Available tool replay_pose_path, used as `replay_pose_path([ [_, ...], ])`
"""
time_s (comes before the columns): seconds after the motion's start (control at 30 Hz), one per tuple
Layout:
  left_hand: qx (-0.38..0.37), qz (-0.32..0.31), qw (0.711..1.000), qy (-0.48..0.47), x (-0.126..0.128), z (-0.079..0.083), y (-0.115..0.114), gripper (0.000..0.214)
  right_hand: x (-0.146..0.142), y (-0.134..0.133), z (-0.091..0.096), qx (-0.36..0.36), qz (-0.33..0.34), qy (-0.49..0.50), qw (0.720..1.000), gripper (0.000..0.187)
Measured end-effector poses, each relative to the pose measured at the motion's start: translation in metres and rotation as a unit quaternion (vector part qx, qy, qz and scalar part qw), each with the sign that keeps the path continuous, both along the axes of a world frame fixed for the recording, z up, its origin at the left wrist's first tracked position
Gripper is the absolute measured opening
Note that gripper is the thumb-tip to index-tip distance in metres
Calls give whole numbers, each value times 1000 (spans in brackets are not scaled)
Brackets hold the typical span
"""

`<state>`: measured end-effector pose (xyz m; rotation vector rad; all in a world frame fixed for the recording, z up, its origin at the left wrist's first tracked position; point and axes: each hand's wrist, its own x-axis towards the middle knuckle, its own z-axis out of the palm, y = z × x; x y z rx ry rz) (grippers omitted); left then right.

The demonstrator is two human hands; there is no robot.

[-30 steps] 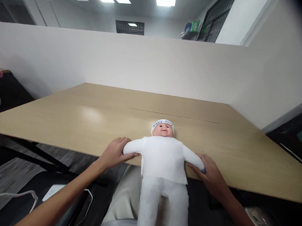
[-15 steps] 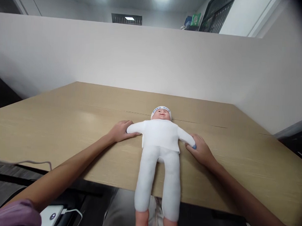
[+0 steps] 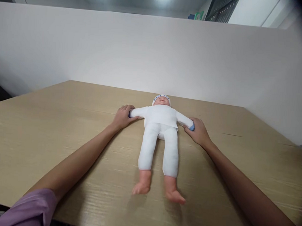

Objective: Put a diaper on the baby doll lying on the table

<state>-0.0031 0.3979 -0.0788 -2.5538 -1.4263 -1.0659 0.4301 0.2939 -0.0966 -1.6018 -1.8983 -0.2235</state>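
Observation:
A baby doll [image 3: 161, 117] in a white top and white trousers lies on its back on the wooden table [image 3: 98, 177]. Its head, in a white cap [image 3: 162, 96] with blue lettering, points away from me, and its bare feet point towards me. Both doll arms stretch out sideways. My left hand [image 3: 124, 116] is closed round the end of the doll's arm on the left. On the other side my right hand [image 3: 197, 131] grips the opposite arm, where a blue cuff or mitten shows. The doll's own hands are hidden.
A white partition wall [image 3: 133, 52] rises behind the table's far edge. Beyond its top are ceiling lights, a dark slatted window [image 3: 220, 8] and a green packet [image 3: 199, 15]. Part of a cable lies at the lower left corner.
Both hands and the doll have moved forward, farther from me. The doll's feet, which hung past the near table edge, are now over the tabletop. The view has also shifted.

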Motion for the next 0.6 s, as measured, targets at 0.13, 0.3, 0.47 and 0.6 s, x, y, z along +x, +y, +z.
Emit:
replay_pose_path([
  [0.13,-4,19,1000,12,-3,-6,16,55,11,18,-6,8,2,2,1000,51],
  [0.3,-17,32,999,23,-6,-9,18,49,23,26,-15,-17,-9,10,1000,56],
  [0.47,-15,47,999,17,-7,-8,5,56,21,17,-17,-21,-33,-21,999,60],
  [0.6,20,52,997,-55,0,0,-30,48,1,-11,-13,22,-73,-16,997,67],
])
